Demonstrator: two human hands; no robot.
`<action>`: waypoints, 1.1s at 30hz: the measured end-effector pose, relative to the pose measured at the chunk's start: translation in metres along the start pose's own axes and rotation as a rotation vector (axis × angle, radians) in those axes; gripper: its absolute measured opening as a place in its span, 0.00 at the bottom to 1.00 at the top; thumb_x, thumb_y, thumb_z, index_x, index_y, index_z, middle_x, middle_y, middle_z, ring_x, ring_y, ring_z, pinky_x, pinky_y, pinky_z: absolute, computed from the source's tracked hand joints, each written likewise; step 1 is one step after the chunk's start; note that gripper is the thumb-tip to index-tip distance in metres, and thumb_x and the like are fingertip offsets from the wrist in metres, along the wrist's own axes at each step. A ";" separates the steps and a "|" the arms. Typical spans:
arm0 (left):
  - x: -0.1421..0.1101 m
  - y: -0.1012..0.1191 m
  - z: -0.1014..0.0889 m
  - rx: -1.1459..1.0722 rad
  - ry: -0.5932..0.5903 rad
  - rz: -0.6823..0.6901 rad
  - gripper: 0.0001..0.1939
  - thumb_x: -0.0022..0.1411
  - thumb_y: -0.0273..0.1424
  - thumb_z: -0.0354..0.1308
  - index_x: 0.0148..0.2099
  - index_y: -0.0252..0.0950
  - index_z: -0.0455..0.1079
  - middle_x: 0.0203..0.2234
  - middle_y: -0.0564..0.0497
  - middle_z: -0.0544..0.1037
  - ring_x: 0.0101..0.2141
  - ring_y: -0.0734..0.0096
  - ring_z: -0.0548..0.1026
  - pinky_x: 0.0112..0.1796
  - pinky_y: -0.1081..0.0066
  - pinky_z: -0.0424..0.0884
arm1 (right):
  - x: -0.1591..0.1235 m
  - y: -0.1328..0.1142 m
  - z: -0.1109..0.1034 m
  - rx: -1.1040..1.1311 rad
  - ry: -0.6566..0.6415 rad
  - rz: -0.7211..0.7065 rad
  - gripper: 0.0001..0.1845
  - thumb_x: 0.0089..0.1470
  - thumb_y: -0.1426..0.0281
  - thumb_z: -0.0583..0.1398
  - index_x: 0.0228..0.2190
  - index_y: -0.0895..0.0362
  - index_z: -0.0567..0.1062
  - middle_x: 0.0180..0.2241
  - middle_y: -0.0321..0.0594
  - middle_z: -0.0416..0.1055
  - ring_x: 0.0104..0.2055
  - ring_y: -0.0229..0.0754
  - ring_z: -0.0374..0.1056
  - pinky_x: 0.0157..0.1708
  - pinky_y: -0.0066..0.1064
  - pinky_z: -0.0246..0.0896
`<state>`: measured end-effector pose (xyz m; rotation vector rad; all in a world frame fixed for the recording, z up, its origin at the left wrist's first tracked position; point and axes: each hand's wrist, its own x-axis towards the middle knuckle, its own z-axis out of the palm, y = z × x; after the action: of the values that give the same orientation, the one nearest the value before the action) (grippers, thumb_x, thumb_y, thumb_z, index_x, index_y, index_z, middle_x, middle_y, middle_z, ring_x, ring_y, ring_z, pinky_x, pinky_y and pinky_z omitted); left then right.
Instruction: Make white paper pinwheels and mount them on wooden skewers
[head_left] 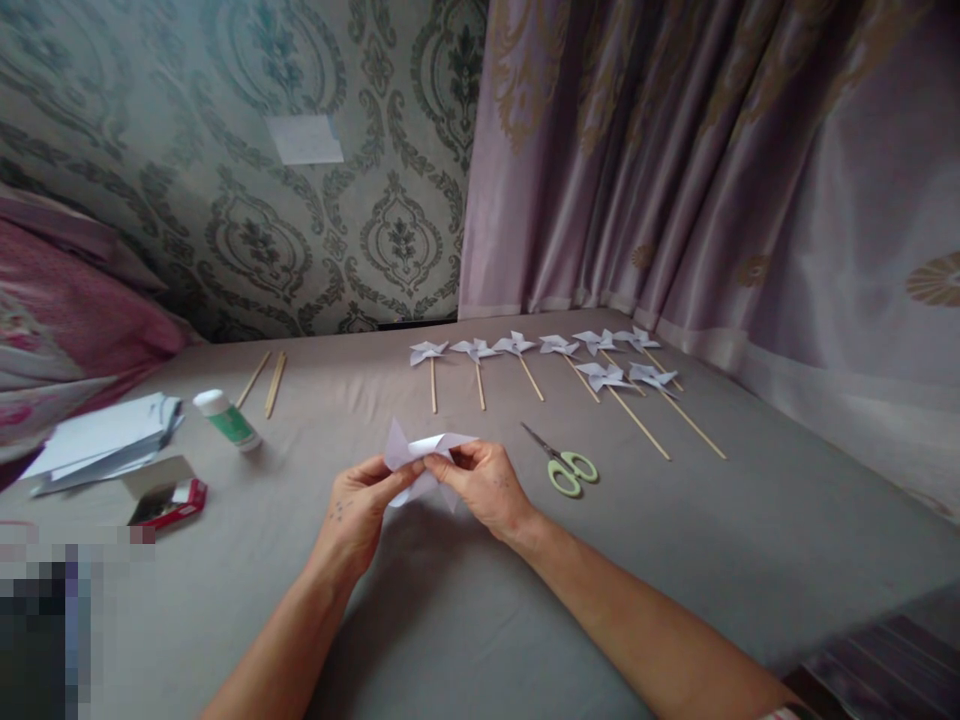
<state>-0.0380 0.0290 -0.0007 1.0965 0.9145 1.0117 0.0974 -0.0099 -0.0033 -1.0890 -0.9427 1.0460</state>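
Between my two hands is a white paper pinwheel point(429, 446), its folded points sticking out above and below my fingers. My left hand point(361, 505) pinches its left side, thumb on top. From the right, my right hand point(487, 488) grips it with the thumb pressed near the middle. Whether a pin sits at its centre is hidden by my thumbs. No stick shows on this pinwheel. To the right of my right hand lie scissors with light green handles point(567, 473), their blades pointing up and left.
Several white pinwheels on sticks point(517, 346) lie at the back right. On the left are a glue stick point(227, 420), wooden sticks point(276, 385), a stack of white paper point(105, 436) and an open small red box point(176, 500). A curtain point(600, 150) hangs along the right.
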 end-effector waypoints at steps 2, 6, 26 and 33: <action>0.000 0.000 0.000 0.004 0.001 -0.005 0.13 0.38 0.35 0.73 0.30 0.37 0.80 0.24 0.51 0.81 0.29 0.72 0.74 0.35 0.75 0.67 | 0.000 0.001 0.000 -0.011 0.006 0.000 0.11 0.41 0.63 0.66 0.27 0.59 0.80 0.27 0.38 0.78 0.28 0.38 0.70 0.31 0.29 0.63; 0.000 -0.001 0.001 0.003 -0.004 -0.012 0.13 0.38 0.35 0.73 0.30 0.37 0.80 0.24 0.51 0.81 0.29 0.73 0.74 0.36 0.75 0.67 | 0.001 0.003 0.000 -0.028 0.024 0.001 0.11 0.40 0.63 0.66 0.25 0.59 0.79 0.25 0.38 0.76 0.25 0.37 0.68 0.28 0.28 0.61; -0.008 0.000 0.008 -0.145 0.011 -0.009 0.15 0.40 0.35 0.71 0.31 0.32 0.79 0.25 0.49 0.80 0.24 0.73 0.72 0.30 0.73 0.66 | -0.008 -0.007 0.002 0.041 -0.001 0.050 0.16 0.37 0.62 0.68 0.29 0.58 0.77 0.29 0.38 0.77 0.32 0.41 0.70 0.36 0.32 0.63; -0.010 -0.001 0.010 -0.063 -0.007 0.064 0.14 0.40 0.35 0.70 0.31 0.33 0.79 0.24 0.50 0.79 0.25 0.72 0.71 0.29 0.74 0.63 | -0.008 -0.002 0.001 -0.106 0.042 -0.035 0.12 0.40 0.64 0.66 0.28 0.59 0.77 0.29 0.40 0.77 0.32 0.43 0.70 0.34 0.32 0.63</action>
<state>-0.0312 0.0165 0.0018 1.0816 0.8410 1.0814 0.0947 -0.0178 -0.0016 -1.1738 -0.9897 0.9501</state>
